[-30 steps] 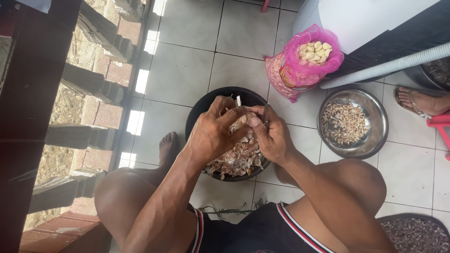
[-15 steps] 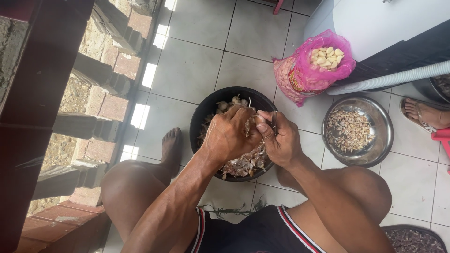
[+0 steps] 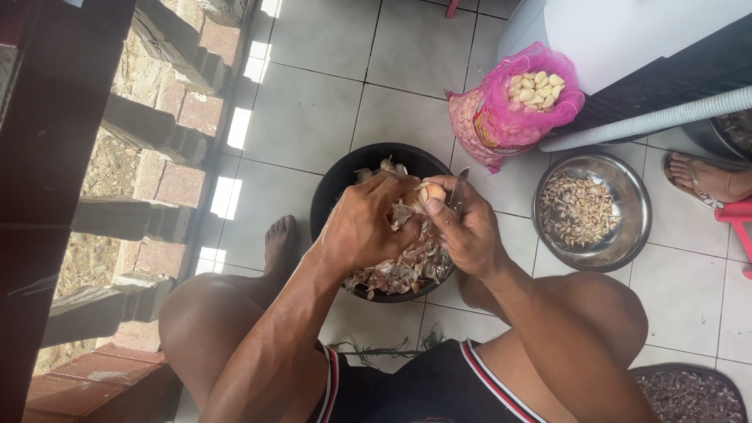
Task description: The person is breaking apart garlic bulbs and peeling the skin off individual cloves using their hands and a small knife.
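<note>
garlic clove point(image 3: 432, 193) pinched between both hands' fingers point(image 3: 407, 184) over bowl point(image 3: 337, 184).

Steel bowl point(image 3: 627, 235) right of dark bowl point(image 3: 337, 188).

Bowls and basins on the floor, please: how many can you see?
4: a black bowl under the hands, a steel bowl right of it, a dark basin bottom right, another partly hidden at the right edge.
</note>
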